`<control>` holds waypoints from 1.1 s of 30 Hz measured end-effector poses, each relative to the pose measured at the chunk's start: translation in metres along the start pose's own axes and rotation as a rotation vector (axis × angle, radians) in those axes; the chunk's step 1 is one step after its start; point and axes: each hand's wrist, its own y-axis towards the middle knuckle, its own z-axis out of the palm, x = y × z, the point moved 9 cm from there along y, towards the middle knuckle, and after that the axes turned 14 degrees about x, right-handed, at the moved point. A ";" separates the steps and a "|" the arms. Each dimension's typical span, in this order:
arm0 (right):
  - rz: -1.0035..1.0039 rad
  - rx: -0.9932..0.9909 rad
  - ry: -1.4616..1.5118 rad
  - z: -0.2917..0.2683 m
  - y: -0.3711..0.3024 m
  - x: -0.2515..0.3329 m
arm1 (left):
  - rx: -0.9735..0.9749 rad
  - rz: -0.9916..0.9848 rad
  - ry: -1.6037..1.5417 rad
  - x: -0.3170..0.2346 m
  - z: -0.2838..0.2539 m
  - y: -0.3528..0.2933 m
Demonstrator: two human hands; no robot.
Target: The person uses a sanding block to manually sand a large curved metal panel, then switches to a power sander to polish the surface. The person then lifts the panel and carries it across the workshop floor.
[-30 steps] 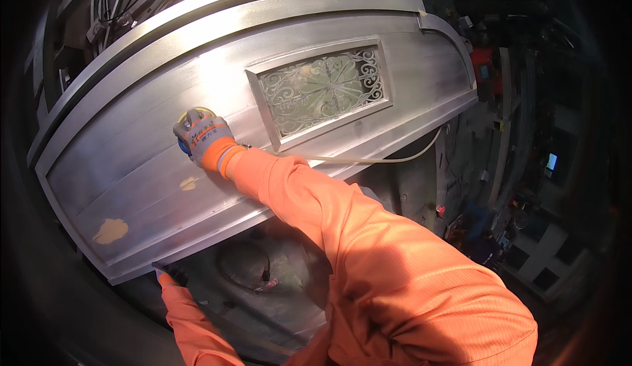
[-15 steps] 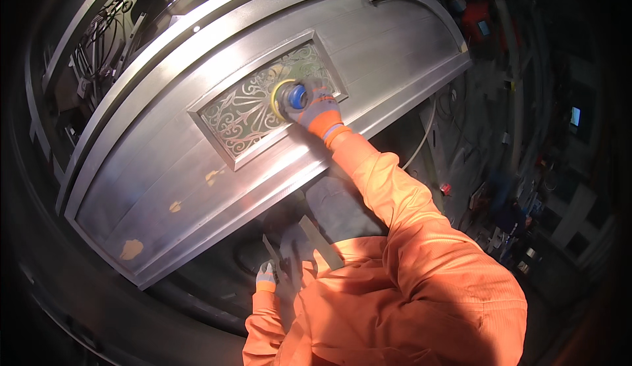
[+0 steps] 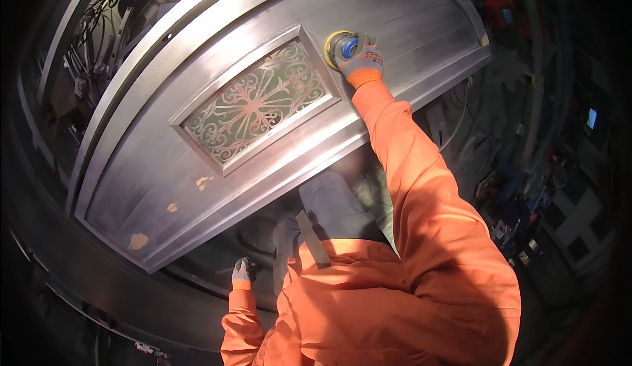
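My right hand [image 3: 366,56], in a grey and orange glove, is closed over the blue top of a round orbital sander [image 3: 345,47]. The sander's yellow-edged pad rests on a large metal door panel [image 3: 388,30], just right of its framed window. Scrollwork grille [image 3: 253,103] fills that window, and no hand touches it. Down by my left side, my left hand [image 3: 242,275] is away from the panel, gloved alike. Its fingers look curled; something dark shows beside them, and what they hold, if anything, is unclear.
Tan filler patches [image 3: 138,241] mark the panel's lower left. A curved metal frame [image 3: 125,96] runs along its far side. Cables and metal pieces [image 3: 99,50] lie beyond at the upper left. A pale hose [image 3: 465,112] hangs at right, near a red machine [image 3: 505,7].
My right hand has carried the sander from over the grille to the panel's surface at right. My left hand has shifted left. The view has moved a little.
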 end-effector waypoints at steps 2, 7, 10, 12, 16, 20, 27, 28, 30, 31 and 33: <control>-0.045 0.009 -0.023 -0.026 0.002 0.031 | 0.036 0.049 -0.034 -0.024 0.013 -0.008; 0.010 -0.027 -0.113 -0.046 0.040 0.066 | 0.078 0.050 -0.127 -0.059 0.020 -0.022; 0.038 0.058 -0.026 -0.056 0.043 0.077 | -0.078 0.007 -0.124 -0.058 0.013 -0.035; 0.054 0.090 0.080 -0.061 0.033 0.080 | -0.095 -0.009 -0.106 -0.049 0.005 -0.040; 0.039 0.057 -0.042 -0.045 0.005 0.057 | 0.075 -0.043 -0.122 -0.024 -0.003 -0.030; 0.062 0.135 -0.147 0.001 -0.023 -0.004 | -0.078 -0.016 -0.020 -0.051 0.019 -0.040; 0.075 0.129 -0.236 0.016 -0.073 -0.061 | 0.024 0.064 0.007 -0.051 -0.002 -0.026; 0.104 0.095 -0.261 0.007 -0.076 -0.065 | 0.029 0.093 0.014 -0.058 -0.003 -0.031; 0.197 0.007 -0.111 -0.024 -0.081 -0.088 | 0.043 0.145 0.037 -0.069 -0.005 -0.046; 0.250 -0.035 -0.034 -0.037 -0.088 -0.105 | -0.011 0.175 0.034 -0.075 -0.008 -0.053; 0.146 -0.209 0.018 -0.062 -0.115 -0.124 | -0.099 0.227 0.022 -0.077 -0.012 -0.061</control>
